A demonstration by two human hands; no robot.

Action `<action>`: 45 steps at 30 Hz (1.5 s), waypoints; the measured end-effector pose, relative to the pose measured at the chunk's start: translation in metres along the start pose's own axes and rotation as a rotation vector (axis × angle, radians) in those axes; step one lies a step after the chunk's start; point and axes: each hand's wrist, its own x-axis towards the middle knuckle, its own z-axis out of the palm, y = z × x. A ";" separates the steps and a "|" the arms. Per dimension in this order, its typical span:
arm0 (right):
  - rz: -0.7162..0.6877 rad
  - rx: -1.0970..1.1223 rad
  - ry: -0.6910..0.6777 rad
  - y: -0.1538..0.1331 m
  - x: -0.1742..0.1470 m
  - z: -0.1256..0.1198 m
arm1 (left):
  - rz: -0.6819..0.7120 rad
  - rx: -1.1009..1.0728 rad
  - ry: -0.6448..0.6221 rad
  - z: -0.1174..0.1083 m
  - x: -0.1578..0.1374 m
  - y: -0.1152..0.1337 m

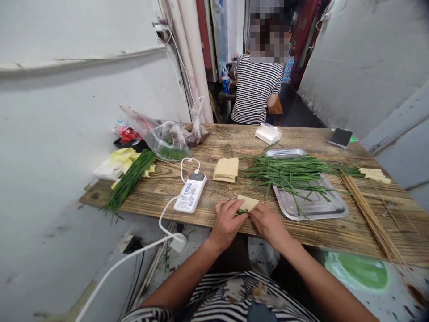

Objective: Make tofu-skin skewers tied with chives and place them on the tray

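Near the front edge of the wooden table, my left hand (228, 222) and my right hand (268, 222) pinch a square tofu sheet (248, 203) from both sides. Green chives peek out under its near edge, between my fingers. Just beyond lies a stack of the same pale yellow tofu sheets (226, 169). Loose long chives (291, 170) spread across a metal tray (310, 210) to the right of my hands. Bamboo skewers (372, 219) lie in a bundle at the far right, and several finished-looking pale rolls (374, 174) sit on the skewers' upper end.
A white power bank (190, 193) with a cable lies left of my hands. Tied chives (130, 179) and plastic bags (170, 138) fill the left end. A tissue pack (268, 133) and a phone (340, 137) lie at the back. A person in stripes (258, 89) sits beyond.
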 end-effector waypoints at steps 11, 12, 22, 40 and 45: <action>-0.043 0.000 -0.094 -0.001 -0.004 -0.003 | 0.091 -0.166 -0.182 -0.001 0.001 -0.014; -0.057 -0.009 -0.099 -0.001 -0.004 -0.004 | 0.112 -0.139 -0.201 -0.002 0.003 -0.014; -0.119 -0.082 -0.145 0.000 -0.003 -0.005 | 0.196 0.055 -0.160 -0.021 0.015 -0.023; -0.066 0.053 -0.041 0.004 -0.003 0.001 | 0.385 0.079 -0.151 -0.006 0.014 -0.022; -0.027 0.169 -0.028 0.008 -0.008 -0.001 | 0.228 -0.008 -0.216 -0.010 0.021 -0.015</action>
